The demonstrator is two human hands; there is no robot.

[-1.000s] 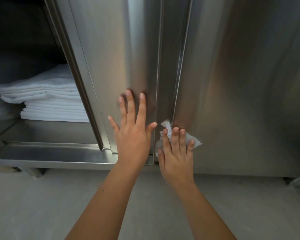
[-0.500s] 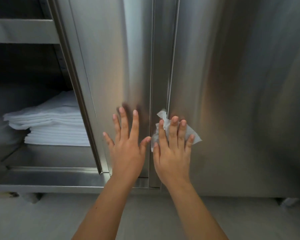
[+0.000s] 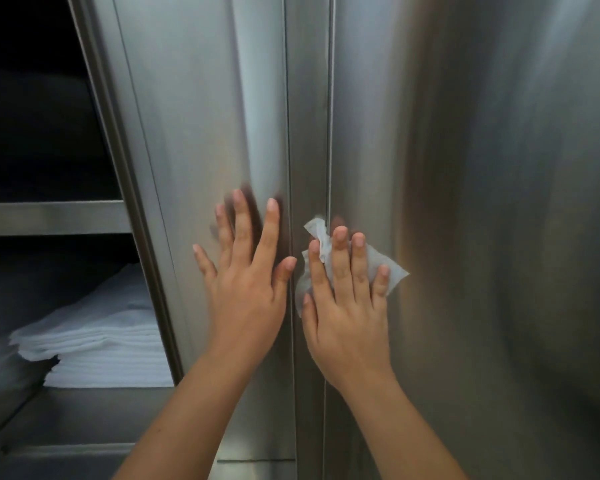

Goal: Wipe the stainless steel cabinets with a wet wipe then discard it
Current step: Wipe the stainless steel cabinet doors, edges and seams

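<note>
Left hand (image 3: 246, 289) laid flat on left cabinet door (image 3: 194, 133), just left of centre seam. Right hand (image 3: 347, 306) pressed on wet wipe (image 3: 378, 265), wipe spread against right cabinet door (image 3: 482, 202) at its left edge, overlapping seam. Open compartment at far left; folded cloths (image 3: 97, 348) stacked on lower shelf (image 3: 84, 417), beneath upper shelf (image 3: 49, 216).

White wet wipe (image 3: 378, 268); brushed silver-grey cabinet doors (image 3: 482, 202); white folded cloths (image 3: 101, 344); dark shelf interior (image 3: 32, 116).
</note>
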